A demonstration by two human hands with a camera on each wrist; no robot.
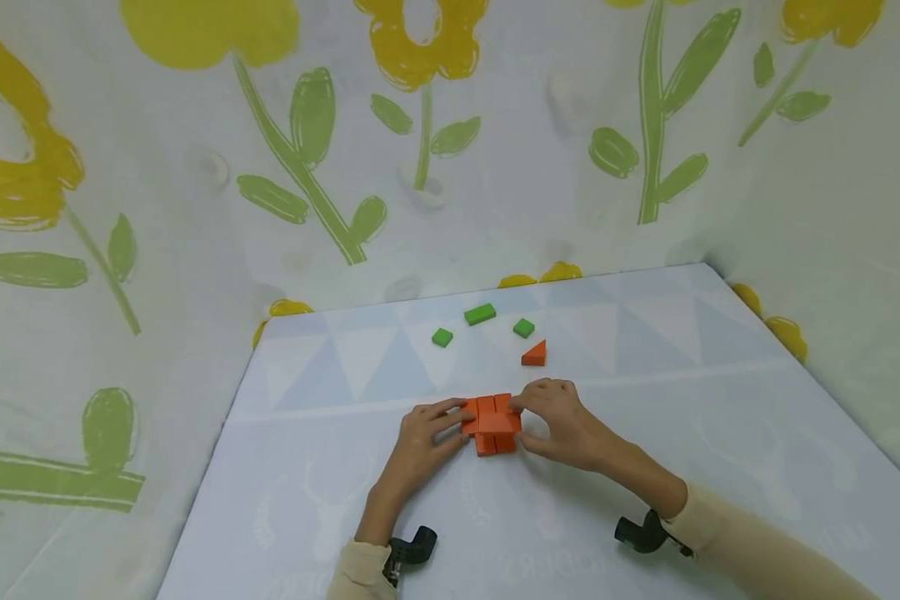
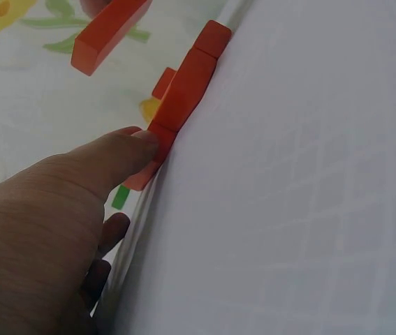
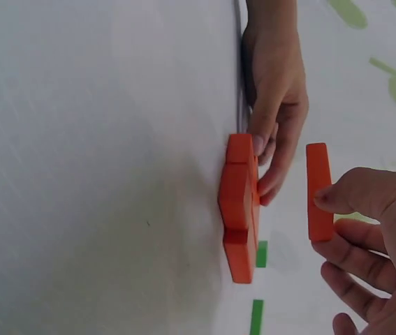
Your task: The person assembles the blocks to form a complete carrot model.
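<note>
My right hand (image 1: 566, 425) pinches a flat orange rectangular block (image 3: 318, 192) between thumb and fingers, raised above the other orange blocks. Below it on the table lies a close-set group of orange blocks (image 1: 486, 447), partly covered by the held block in the head view. My left hand (image 1: 420, 442) is at the left end of this group, its thumb (image 2: 131, 157) against the near side and its fingers reaching over the top. In the right wrist view, the orange group (image 3: 237, 202) is seen from its edge, with the held block apart from it.
Beyond the group lies an orange triangular block (image 1: 535, 354). Farther back are a long green block (image 1: 480, 314) and two small green blocks, one left (image 1: 442, 337) and one right (image 1: 523, 327). A flower-printed curtain (image 1: 495, 208) surrounds the table's far edge and sides.
</note>
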